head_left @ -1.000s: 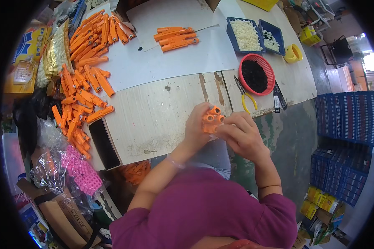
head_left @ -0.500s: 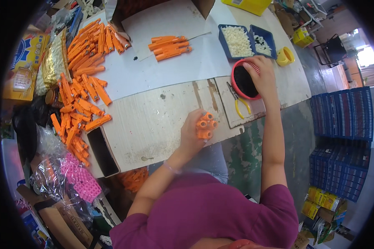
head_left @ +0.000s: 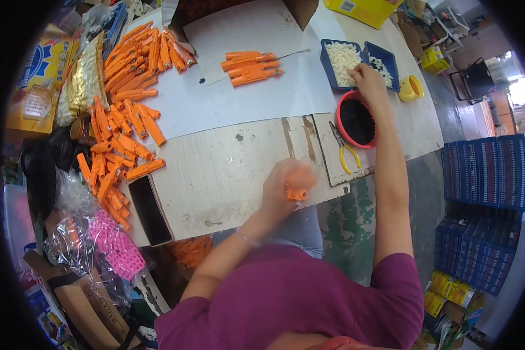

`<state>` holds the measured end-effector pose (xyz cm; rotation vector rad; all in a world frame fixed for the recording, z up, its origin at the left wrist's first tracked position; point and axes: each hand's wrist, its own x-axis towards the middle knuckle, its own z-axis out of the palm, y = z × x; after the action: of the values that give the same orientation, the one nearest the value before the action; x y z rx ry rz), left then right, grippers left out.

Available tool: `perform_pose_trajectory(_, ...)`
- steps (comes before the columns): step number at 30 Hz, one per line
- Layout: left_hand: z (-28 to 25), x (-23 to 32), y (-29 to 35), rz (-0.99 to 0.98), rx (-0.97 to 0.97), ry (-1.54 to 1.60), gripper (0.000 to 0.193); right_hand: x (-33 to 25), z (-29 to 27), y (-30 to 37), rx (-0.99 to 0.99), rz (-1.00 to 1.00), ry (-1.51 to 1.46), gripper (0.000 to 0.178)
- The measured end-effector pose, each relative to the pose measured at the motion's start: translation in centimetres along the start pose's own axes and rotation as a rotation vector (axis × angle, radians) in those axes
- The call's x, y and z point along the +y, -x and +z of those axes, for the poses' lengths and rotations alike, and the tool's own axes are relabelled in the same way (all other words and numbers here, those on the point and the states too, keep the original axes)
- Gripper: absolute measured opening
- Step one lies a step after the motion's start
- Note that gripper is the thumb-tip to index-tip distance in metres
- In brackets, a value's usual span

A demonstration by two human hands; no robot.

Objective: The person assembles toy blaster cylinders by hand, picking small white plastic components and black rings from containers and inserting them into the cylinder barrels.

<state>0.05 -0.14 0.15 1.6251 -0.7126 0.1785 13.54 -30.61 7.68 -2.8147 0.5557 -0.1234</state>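
Note:
My left hand (head_left: 279,189) is wrapped round a bundle of orange plastic tubes (head_left: 297,193) over the table's front edge; the bundle is partly smeared by motion. My right hand (head_left: 370,86) reaches to a blue tray (head_left: 330,79) of small white pieces (head_left: 342,56), its fingertips pinched together at the tray's near right side. Whether a piece is between them is too small to see. Just below that hand sits a red bowl (head_left: 339,123) of small black pieces (head_left: 357,121). A second blue tray (head_left: 391,58) with white and black bits adjoins the first.
Yellow-handled pliers (head_left: 348,158) lie beside the bowl, and a yellow cup (head_left: 410,88) stands right of the trays. Loose orange parts (head_left: 131,70) are heaped at the left, with a few more (head_left: 252,67) at the back middle. A phone (head_left: 150,210) lies at the left front edge.
My right hand has moved from the red bowl up to the tray of white pieces. My left hand still grips the orange tubes, now blurred. The whole view has shifted slightly.

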Motion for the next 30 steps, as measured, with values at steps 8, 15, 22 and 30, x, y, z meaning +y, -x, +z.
perform_pose_trajectory(8,-0.6,-0.1,0.1,-0.002,-0.002,0.014,0.062,-8.7,-4.4,15.2,-0.198,-0.309,-0.835,0.014)
perform_pose_trajectory(15,-0.4,0.1,0.0,-0.009,-0.015,0.037,0.063,-8.9,-3.0,20.5,-0.109,-0.447,-0.735,0.006)
perform_pose_trajectory(22,-0.4,0.2,0.1,-0.03,0.001,0.04,0.067,-9.7,-1.7,19.4,-0.001,-0.693,-0.659,0.016)
perform_pose_trajectory(30,-0.3,0.1,0.1,-0.031,0.022,0.041,0.068,-9.4,-1.7,18.7,-0.071,-0.726,-0.671,0.018)
